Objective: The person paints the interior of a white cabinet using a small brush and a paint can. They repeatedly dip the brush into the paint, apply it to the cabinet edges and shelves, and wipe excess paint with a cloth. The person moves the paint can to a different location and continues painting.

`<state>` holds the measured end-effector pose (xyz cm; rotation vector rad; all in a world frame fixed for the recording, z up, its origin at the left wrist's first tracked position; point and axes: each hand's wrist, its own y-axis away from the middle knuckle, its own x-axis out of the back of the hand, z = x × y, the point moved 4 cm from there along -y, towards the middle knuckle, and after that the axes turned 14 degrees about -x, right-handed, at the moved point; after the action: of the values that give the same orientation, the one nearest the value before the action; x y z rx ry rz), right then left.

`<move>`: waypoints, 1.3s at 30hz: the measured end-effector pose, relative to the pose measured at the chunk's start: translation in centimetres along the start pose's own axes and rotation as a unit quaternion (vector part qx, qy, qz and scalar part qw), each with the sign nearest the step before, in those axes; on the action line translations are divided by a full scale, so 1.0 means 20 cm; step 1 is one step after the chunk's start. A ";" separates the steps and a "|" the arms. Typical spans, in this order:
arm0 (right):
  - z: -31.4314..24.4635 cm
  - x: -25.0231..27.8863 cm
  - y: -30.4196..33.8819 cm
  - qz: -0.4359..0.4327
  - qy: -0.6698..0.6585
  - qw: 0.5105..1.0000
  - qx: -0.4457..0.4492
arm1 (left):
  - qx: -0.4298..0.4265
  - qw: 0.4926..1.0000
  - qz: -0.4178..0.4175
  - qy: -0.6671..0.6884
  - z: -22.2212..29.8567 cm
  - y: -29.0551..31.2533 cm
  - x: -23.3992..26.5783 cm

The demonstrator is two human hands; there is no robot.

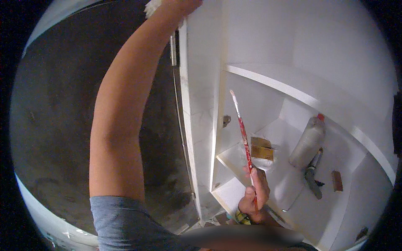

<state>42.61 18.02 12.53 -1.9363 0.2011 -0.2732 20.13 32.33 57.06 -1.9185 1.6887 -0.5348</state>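
Red paint-spotted wood, or something much like it, makes up the handle of the one slim brush (pixel 244 139) you hold, whitish smears running up to its narrow pinkish tip. Your right hand (pixel 256 195) is closed around its lower end, thumb laid along the handle, and a yellow-and-dark band (pixel 242 217) circles that wrist. The brush slants up and a little left, in front of the lower part of a smooth white cupboard (pixel 268 33).

Your left arm, bare below a grey sleeve (pixel 121 213), reaches to the top edge, where your left hand (pixel 180 6) is cut off; you can't tell from here how far its fingers are bent or whether they grip anything. Just beside it is a white, shaggy-looking thing (pixel 152 7), perhaps a rag.

Below the one curved-looking shelf (pixel 286 88), count four larger things: one cloudy, rounded bottle (pixel 306 144) with a red cap (pixel 320 117), one flat brown-and-tan packet (pixel 262 149) with clear crinkled plastic about it, one dark grey tool (pixel 312 180) just beside the bottle, and one small reddish-brown block (pixel 337 181) to your right of the tool. Any print on the packet or bottle is too small and soft to make out. To your left stands one large, dark, mottled panel (pixel 54 125).
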 end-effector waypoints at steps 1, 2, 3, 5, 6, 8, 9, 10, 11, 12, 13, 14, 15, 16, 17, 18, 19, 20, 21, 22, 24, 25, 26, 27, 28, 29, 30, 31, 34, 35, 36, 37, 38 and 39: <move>-0.01 0.00 0.00 -0.003 0.014 1.000 -0.003 | 0.009 0.999 0.009 0.050 -0.02 -0.01 -0.01; 0.00 0.00 0.00 -0.003 0.029 1.000 -0.007 | 0.015 0.995 0.020 0.100 -0.01 -0.03 -0.01; 0.00 0.00 0.00 -0.004 0.043 0.999 -0.011 | 0.036 0.992 0.037 0.112 -0.01 -0.04 -0.02; -0.01 0.00 0.00 0.021 0.040 0.999 -0.002 | 0.075 0.985 0.069 0.136 -0.02 -0.05 -0.02; -0.01 -0.01 0.01 0.035 0.036 0.999 0.001 | 0.076 0.984 0.080 0.142 -0.03 -0.05 -0.02; -0.02 -0.02 0.00 0.046 0.025 0.999 0.010 | 0.080 0.980 0.100 0.151 -0.05 -0.04 -0.02; -0.03 -0.01 0.00 0.051 0.019 0.998 0.015 | 0.094 0.978 0.101 0.157 -0.07 -0.03 -0.03; -0.03 -0.01 -0.01 0.053 0.027 0.998 0.015 | 0.105 0.975 0.104 0.167 -0.06 -0.04 -0.03; -0.04 -0.02 -0.01 0.055 0.027 0.998 0.013 | 0.113 0.973 0.101 0.174 -0.06 -0.04 -0.03; -0.05 -0.02 -0.01 0.056 0.027 0.998 0.011 | 0.119 0.973 0.102 0.170 -0.06 -0.05 -0.03; -0.05 -0.03 -0.01 0.056 0.028 0.998 0.005 | 0.125 0.973 0.103 0.165 -0.05 -0.05 -0.02; -0.04 -0.03 0.00 0.057 0.027 0.998 -0.001 | 0.129 0.973 0.102 0.161 -0.05 -0.06 -0.02; -0.04 -0.03 0.01 0.058 0.027 0.998 -0.008 | 0.136 0.973 0.094 0.160 -0.06 -0.07 -0.02; -0.04 -0.03 0.01 0.054 0.025 0.998 -0.008 | 0.143 0.973 0.086 0.159 -0.06 -0.07 -0.02; -0.04 -0.03 0.02 0.052 0.021 0.998 -0.010 | 0.147 0.973 0.077 0.158 -0.06 -0.08 -0.01; -0.04 -0.03 0.02 0.049 0.018 0.999 -0.012 | 0.146 0.972 0.065 0.171 -0.06 -0.08 -0.01; -0.04 -0.03 0.02 0.046 0.015 0.999 -0.011 | 0.145 0.971 0.052 0.185 -0.07 -0.09 0.00; -0.04 -0.03 0.01 0.042 0.014 0.999 -0.009 | 0.146 0.968 0.040 0.198 -0.07 -0.09 0.01; -0.04 -0.02 0.01 0.037 0.012 0.999 -0.008 | 0.146 0.969 0.032 0.195 -0.07 -0.11 0.03; -0.04 -0.02 0.01 0.038 0.011 0.999 -0.011 | 0.147 0.970 0.025 0.191 -0.07 -0.12 0.04; -0.04 -0.01 0.01 0.036 0.006 0.999 -0.018 | 0.144 0.972 0.015 0.183 -0.08 -0.14 0.04; -0.04 -0.01 0.01 0.030 0.000 0.999 -0.022 | 0.138 0.974 0.015 0.180 -0.10 -0.16 0.02; -0.05 -0.01 0.00 0.024 -0.010 0.999 -0.026 | 0.131 0.976 0.012 0.174 -0.12 -0.17 0.01; -0.05 0.00 -0.01 0.018 -0.017 0.999 -0.029 | 0.113 0.980 0.027 0.163 -0.15 -0.18 -0.02; -0.06 0.00 -0.01 0.015 -0.016 0.999 -0.030 | 0.094 0.983 0.042 0.152 -0.17 -0.18 -0.04; -0.06 0.00 -0.01 0.013 -0.014 0.999 -0.032 | 0.076 0.985 0.058 0.143 -0.18 -0.18 -0.06; -0.06 0.01 -0.01 0.011 -0.013 0.999 -0.034 | 0.072 0.986 0.061 0.138 -0.20 -0.19 -0.08; -0.06 0.01 -0.01 0.012 -0.017 0.999 -0.033 | 0.069 0.987 0.064 0.132 -0.22 -0.19 -0.11; -0.04 0.00 0.00 0.015 -0.025 0.999 -0.033 | 0.086 0.987 0.054 0.123 -0.23 -0.20 -0.11; -0.04 0.00 0.00 0.014 -0.030 0.999 -0.033 | 0.097 0.987 0.047 0.121 -0.24 -0.20 -0.09; -0.04 0.00 0.00 0.014 -0.034 0.999 -0.034 | 0.082 0.987 0.026 0.138 -0.25 -0.20 -0.08; -0.03 0.01 0.00 0.016 -0.023 0.999 -0.036 | 0.068 0.984 0.012 0.163 -0.23 -0.20 -0.10; -0.01 0.02 0.00 0.018 -0.012 0.999 -0.038 | 0.053 0.981 -0.003 0.188 -0.21 -0.20 -0.12; 0.01 0.04 0.00 0.021 0.005 0.999 -0.040 | 0.042 0.981 0.008 0.190 -0.15 -0.21 -0.11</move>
<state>43.43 17.92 12.53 -2.0067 0.2635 -0.2501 21.26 34.45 62.19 -1.8237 1.8736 -1.0016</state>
